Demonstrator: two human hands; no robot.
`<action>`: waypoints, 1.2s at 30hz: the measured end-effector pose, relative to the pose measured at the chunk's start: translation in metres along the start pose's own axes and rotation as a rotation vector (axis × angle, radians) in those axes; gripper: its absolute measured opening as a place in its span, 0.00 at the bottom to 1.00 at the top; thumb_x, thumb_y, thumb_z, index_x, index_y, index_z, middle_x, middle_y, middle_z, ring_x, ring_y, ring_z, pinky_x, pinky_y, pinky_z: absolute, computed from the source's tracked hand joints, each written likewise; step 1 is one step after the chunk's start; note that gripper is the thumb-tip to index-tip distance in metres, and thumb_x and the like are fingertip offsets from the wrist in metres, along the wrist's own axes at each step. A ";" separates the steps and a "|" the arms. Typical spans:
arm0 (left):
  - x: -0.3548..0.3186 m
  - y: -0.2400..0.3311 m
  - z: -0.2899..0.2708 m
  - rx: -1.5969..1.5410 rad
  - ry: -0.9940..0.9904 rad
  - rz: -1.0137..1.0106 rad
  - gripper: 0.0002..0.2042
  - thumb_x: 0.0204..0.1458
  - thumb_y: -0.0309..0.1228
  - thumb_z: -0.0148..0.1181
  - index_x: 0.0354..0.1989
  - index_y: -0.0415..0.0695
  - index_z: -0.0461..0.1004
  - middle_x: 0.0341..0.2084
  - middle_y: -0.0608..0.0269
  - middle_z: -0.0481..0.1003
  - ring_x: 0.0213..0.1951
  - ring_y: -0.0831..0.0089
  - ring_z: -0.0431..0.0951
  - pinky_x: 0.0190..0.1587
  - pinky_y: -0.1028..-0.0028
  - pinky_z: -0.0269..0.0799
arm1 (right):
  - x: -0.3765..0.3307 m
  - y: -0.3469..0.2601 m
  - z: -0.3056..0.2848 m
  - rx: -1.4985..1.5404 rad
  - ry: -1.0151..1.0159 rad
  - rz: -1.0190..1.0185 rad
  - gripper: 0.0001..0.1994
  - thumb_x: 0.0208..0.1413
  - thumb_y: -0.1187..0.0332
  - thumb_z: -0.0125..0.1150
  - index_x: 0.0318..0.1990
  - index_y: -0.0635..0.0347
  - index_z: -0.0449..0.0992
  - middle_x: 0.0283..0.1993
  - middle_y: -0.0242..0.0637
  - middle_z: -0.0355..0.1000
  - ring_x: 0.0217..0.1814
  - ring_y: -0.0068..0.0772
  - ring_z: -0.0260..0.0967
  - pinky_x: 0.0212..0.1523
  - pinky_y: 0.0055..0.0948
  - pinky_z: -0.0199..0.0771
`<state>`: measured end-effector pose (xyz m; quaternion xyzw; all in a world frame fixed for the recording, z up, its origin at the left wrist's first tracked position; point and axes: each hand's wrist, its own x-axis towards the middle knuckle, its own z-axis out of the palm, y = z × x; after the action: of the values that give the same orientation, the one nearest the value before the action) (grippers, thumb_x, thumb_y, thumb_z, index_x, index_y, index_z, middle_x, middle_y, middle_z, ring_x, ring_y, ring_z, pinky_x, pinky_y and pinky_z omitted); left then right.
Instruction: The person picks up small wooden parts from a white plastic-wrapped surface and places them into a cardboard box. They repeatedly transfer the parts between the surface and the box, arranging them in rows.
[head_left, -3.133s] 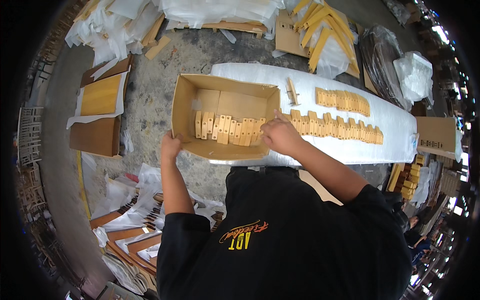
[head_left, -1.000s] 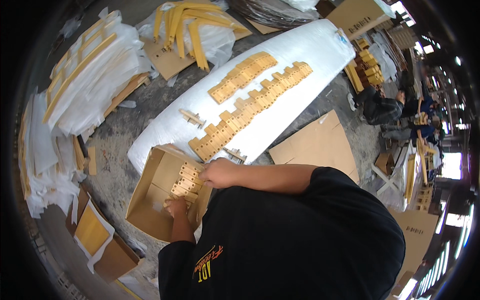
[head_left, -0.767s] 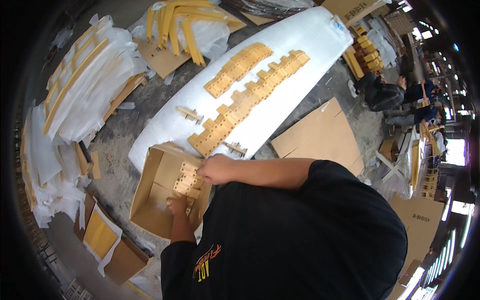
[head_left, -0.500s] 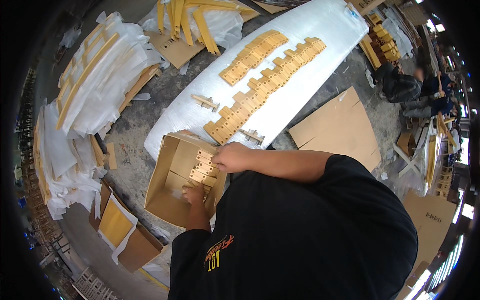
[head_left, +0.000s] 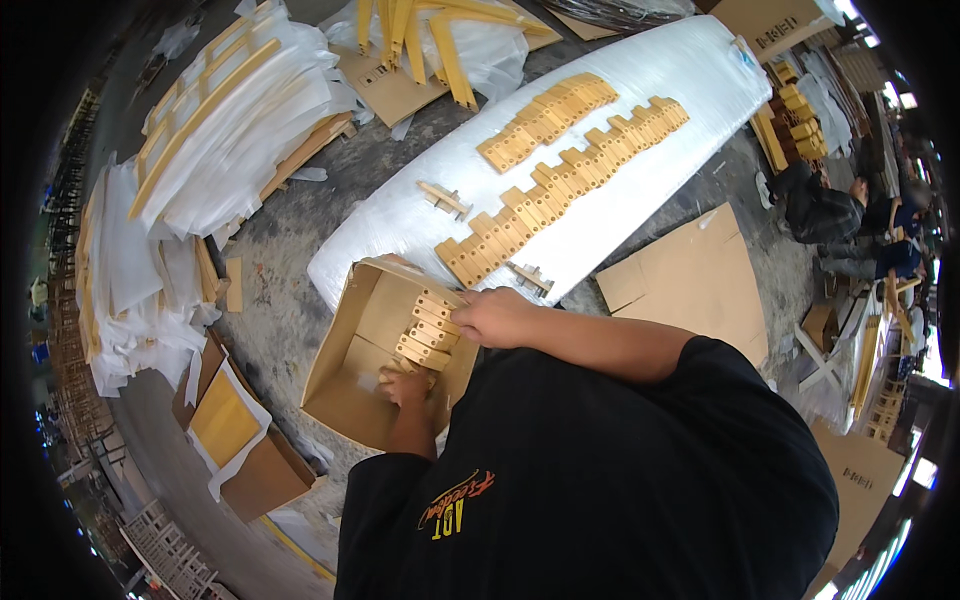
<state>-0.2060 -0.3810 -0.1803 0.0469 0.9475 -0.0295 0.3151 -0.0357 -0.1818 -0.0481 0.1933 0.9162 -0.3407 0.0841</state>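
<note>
An open cardboard box (head_left: 335, 385) stands tilted in front of me, with a row of drilled wooden blocks (head_left: 428, 332) along its right side. My left hand (head_left: 404, 386) reaches inside, its fingers curled on the near end of that row; their tips are partly hidden. Over the box's right rim my right hand (head_left: 492, 316) is closed, beside the far end of the blocks. Two long rows of similar pieces, a near row (head_left: 560, 185) and a far row (head_left: 548, 120), lie on the white wrapped surface (head_left: 400, 235) beyond the box.
Two small wooden pieces with metal parts (head_left: 443, 199) (head_left: 530, 279) flank the near row. Wrapped frames (head_left: 215, 130) are stacked at left. A flat cardboard sheet (head_left: 690, 290) lies at right. Other people (head_left: 825, 210) are at far right.
The view has shifted, so the surroundings sit farther right in the picture. Both hands keep nearly the same places at the box and its blocks.
</note>
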 end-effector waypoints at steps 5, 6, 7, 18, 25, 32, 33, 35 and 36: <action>0.001 -0.007 -0.001 -0.086 -0.026 -0.006 0.57 0.44 0.52 0.73 0.77 0.50 0.37 0.68 0.29 0.48 0.67 0.33 0.59 0.66 0.48 0.66 | 0.000 -0.018 -0.004 -0.067 0.024 0.008 0.21 0.57 0.66 0.59 0.59 0.46 0.74 0.50 0.55 0.71 0.46 0.57 0.77 0.40 0.49 0.80; 0.000 -0.008 -0.002 -0.096 -0.039 -0.016 0.57 0.44 0.50 0.73 0.77 0.51 0.38 0.68 0.30 0.48 0.67 0.33 0.59 0.66 0.48 0.66 | 0.002 -0.019 -0.003 -0.070 0.071 -0.005 0.24 0.56 0.66 0.59 0.62 0.46 0.71 0.51 0.56 0.71 0.47 0.58 0.77 0.41 0.50 0.80; -0.001 -0.009 -0.003 -0.107 -0.053 -0.029 0.56 0.44 0.49 0.73 0.77 0.52 0.39 0.68 0.30 0.48 0.67 0.33 0.59 0.65 0.47 0.66 | 0.005 -0.021 -0.001 -0.072 0.116 -0.020 0.27 0.56 0.67 0.60 0.65 0.46 0.68 0.52 0.57 0.70 0.47 0.59 0.76 0.41 0.50 0.80; 0.029 -0.047 -0.042 -0.605 -0.018 0.149 0.54 0.42 0.42 0.75 0.77 0.47 0.47 0.66 0.35 0.57 0.66 0.44 0.64 0.62 0.52 0.70 | 0.072 -0.020 -0.005 0.192 -0.052 0.309 0.23 0.57 0.70 0.56 0.61 0.64 0.64 0.40 0.61 0.78 0.45 0.62 0.78 0.46 0.52 0.78; -0.062 -0.103 -0.151 -1.422 -0.130 0.475 0.41 0.53 0.25 0.63 0.76 0.42 0.50 0.65 0.52 0.64 0.62 0.63 0.69 0.60 0.66 0.71 | 0.080 -0.030 0.007 0.320 -0.045 0.304 0.20 0.56 0.73 0.53 0.57 0.66 0.68 0.42 0.60 0.78 0.46 0.58 0.79 0.47 0.50 0.79; -0.200 -0.134 -0.272 -1.591 -0.041 0.759 0.58 0.35 0.43 0.73 0.76 0.38 0.47 0.66 0.42 0.62 0.58 0.53 0.73 0.60 0.58 0.72 | 0.101 -0.026 -0.038 0.705 0.147 0.195 0.23 0.57 0.76 0.50 0.62 0.71 0.68 0.55 0.60 0.75 0.58 0.52 0.75 0.60 0.42 0.73; -0.207 -0.141 -0.268 -1.590 -0.051 0.778 0.58 0.34 0.43 0.74 0.76 0.38 0.47 0.66 0.42 0.62 0.58 0.53 0.73 0.59 0.58 0.73 | 0.103 -0.033 -0.056 0.764 0.152 0.209 0.23 0.58 0.76 0.51 0.62 0.72 0.69 0.58 0.58 0.75 0.62 0.51 0.73 0.65 0.41 0.70; -0.208 -0.136 -0.261 -1.577 -0.119 0.781 0.59 0.34 0.44 0.75 0.76 0.38 0.47 0.66 0.42 0.62 0.58 0.53 0.73 0.59 0.58 0.73 | 0.102 -0.030 -0.097 0.912 0.276 0.147 0.22 0.59 0.77 0.52 0.61 0.72 0.69 0.58 0.55 0.75 0.62 0.49 0.73 0.66 0.40 0.70; -0.205 -0.124 -0.248 -1.565 -0.172 0.756 0.59 0.34 0.44 0.75 0.76 0.38 0.48 0.66 0.42 0.62 0.57 0.53 0.73 0.58 0.58 0.73 | 0.100 -0.025 -0.121 0.919 0.313 0.201 0.23 0.58 0.77 0.53 0.62 0.72 0.69 0.57 0.54 0.75 0.61 0.47 0.73 0.64 0.39 0.71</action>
<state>-0.2036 -0.4977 0.1446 0.1257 0.5896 0.7327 0.3159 -0.1394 -0.0901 0.0293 0.3467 0.6498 -0.6665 -0.1159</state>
